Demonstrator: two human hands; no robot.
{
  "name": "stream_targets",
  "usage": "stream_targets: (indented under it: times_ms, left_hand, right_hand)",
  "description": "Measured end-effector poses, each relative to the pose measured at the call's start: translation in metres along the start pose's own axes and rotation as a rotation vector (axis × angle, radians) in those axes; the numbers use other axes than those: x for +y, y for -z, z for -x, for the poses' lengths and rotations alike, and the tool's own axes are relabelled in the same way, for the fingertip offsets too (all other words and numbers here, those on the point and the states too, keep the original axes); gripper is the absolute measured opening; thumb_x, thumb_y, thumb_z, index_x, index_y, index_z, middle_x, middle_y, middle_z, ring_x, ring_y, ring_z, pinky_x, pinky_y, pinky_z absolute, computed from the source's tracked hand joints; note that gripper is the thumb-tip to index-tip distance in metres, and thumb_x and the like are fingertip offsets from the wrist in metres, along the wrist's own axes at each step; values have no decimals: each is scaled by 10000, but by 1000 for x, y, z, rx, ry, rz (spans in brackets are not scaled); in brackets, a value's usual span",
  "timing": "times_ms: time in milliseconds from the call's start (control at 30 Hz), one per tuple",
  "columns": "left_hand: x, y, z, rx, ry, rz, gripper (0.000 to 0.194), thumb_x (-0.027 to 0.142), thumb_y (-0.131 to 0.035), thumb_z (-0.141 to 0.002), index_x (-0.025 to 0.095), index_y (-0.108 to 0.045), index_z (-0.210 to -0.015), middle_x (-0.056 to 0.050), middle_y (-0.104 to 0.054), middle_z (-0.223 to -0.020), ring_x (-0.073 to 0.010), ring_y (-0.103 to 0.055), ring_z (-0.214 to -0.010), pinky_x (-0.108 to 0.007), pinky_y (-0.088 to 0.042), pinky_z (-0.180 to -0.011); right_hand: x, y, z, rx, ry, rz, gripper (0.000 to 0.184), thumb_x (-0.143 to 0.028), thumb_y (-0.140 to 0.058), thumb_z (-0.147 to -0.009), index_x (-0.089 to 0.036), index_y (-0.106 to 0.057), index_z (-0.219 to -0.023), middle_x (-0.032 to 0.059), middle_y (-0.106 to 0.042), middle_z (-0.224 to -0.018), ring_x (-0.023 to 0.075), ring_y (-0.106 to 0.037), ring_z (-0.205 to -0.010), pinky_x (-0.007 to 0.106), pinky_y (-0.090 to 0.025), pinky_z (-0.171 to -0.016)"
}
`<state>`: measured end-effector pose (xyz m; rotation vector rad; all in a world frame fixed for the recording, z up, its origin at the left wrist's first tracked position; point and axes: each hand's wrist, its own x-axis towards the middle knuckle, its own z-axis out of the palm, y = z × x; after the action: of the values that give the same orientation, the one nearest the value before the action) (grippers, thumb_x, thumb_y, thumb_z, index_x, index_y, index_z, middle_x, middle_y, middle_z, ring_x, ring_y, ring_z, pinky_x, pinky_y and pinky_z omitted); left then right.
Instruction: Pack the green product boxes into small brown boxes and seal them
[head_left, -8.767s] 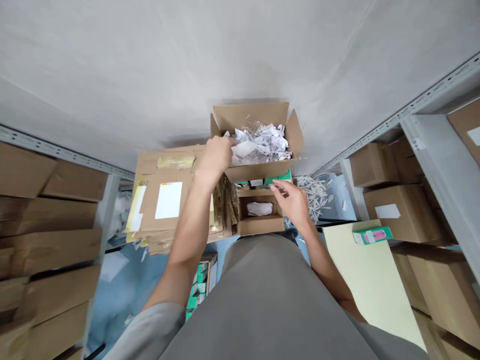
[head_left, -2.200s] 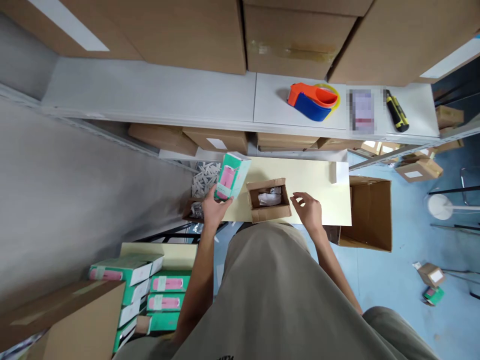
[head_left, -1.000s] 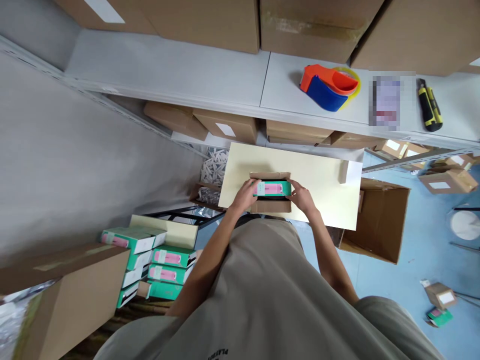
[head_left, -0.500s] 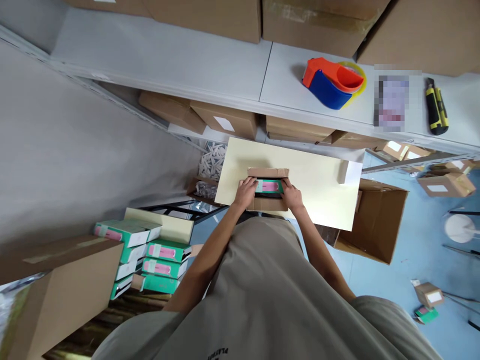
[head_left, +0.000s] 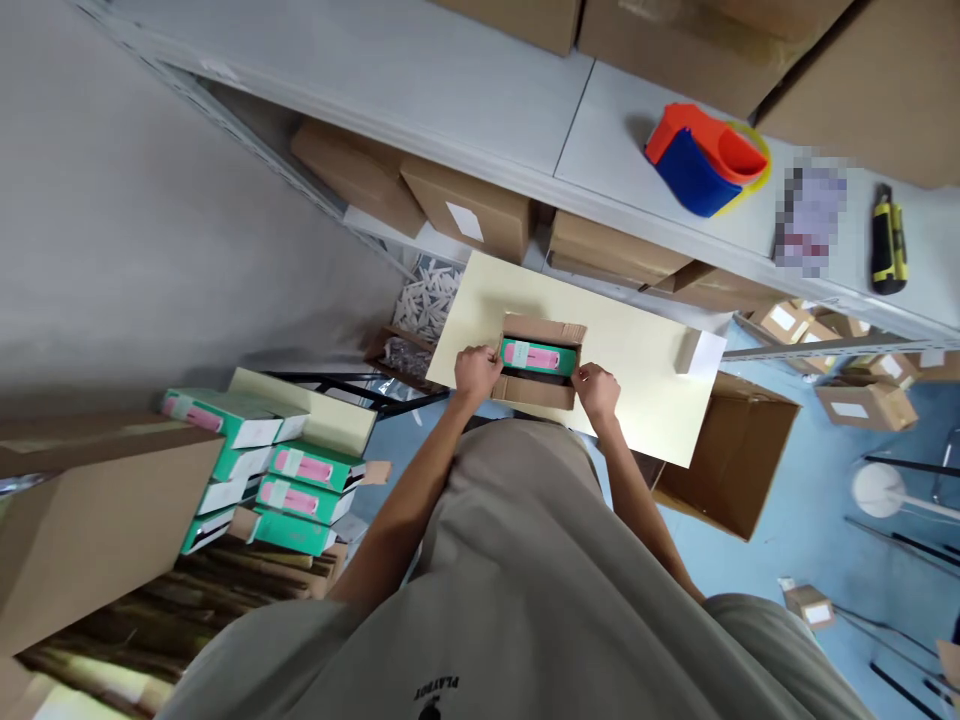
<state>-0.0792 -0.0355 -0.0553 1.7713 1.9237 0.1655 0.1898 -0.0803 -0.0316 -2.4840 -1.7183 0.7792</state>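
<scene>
An open cardboard box (head_left: 544,328) rests on the cream tabletop (head_left: 637,400), its long flaps folded out to front and back. Inside lies a green package (head_left: 568,360) with a pink item pictured or showing on top. At the box's left end, my left hand (head_left: 478,373) is closed, fingertips pinching the cardboard edge. My right hand (head_left: 598,392) pinches the right end in the same way. The green package sits between both hands, touched by neither. What the fingertips hold beyond the cardboard edge is hidden.
A small white box (head_left: 701,353) stands at the table's right. Stacked green packages (head_left: 300,465) are at left, beside a large carton (head_left: 112,530). An open carton (head_left: 731,450) sits below right. The shelf ahead bears a tape dispenser (head_left: 705,160) and a utility knife (head_left: 889,240).
Both hands have drawn back from the green package to the box's two ends, leaving more of the package visible. The whole view has tilted slightly.
</scene>
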Motion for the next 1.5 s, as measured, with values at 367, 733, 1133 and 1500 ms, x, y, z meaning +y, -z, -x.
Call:
stream_targets:
  times_ms: [367, 733, 1133, 1500]
  left_hand:
    - [-97, 92, 75, 202, 135, 128, 160, 266, -681, -1005, 216, -834, -998, -103, -868, -1135, -283, -792, -1111, -348, -565, -988]
    - [-283, 131, 310, 580, 742, 353, 161, 301, -697, -977, 212, -821, -1026, -96, -868, -1065, -303, -820, -1005, -379, -597, -896]
    - [-339, 95, 401, 700, 1092, 506, 185, 328, -624, -1028, 204, -758, -1061, -131, -834, -1103, -295, -806, -1021, -364, -585, -905]
    - [-339, 188, 433, 1139, 898, 473, 299, 505, -680, -1078, 233, -753, -1180, -73, -806, -1082, -228, -768, -944, -352, -615, -878]
  right_hand:
    - [-120, -7, 46, 136, 180, -14, 204, -289, -626, -997, -234, -819, -957, 91, -874, -1053, 254, -769, -917, 303, -437, -751]
    - [-327, -108, 173, -112, 821, 177, 184, -313, -652, -1003, -250, -813, -938, 62, -858, -986, 234, -760, -891, 281, -450, -754]
    - [-423, -189, 256, -332, 1192, 493, 252, -303, -589, -1086, -225, -821, -1023, 93, -860, -1115, 233, -759, -927, 288, -411, -727]
    - [-488, -120, 281, -233, 1374, 126, 278, -378, -610, -1092, -226, -839, -1053, 75, -864, -1050, 221, -772, -798, 314, -536, -790]
